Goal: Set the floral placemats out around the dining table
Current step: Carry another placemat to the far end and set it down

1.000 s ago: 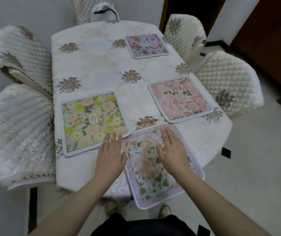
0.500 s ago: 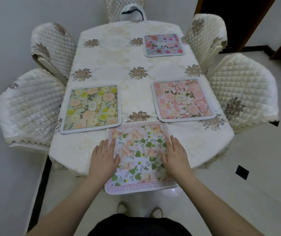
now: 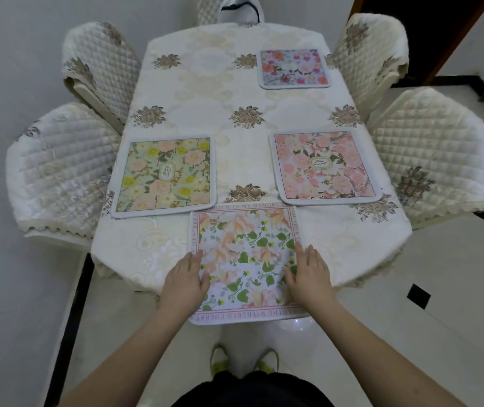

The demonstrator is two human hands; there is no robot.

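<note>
Near placemat (image 3: pixel 246 259) now squared w/ table, near edge overhanging; both hands' fingers flat, open.

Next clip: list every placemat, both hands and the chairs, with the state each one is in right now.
White leaf placemat: flat at near end, near edge overhanging the table, both hands on it.
Yellow-green placemat: flat, left side, untouched.
Pink placemat: flat, right side, untouched.
Blue placemat: flat, far right, untouched.
Left hand: fingers straight, pressing mat's left edge.
Right hand: fingers straight, pressing mat's right edge.
Chairs: covered, pushed in.
</note>
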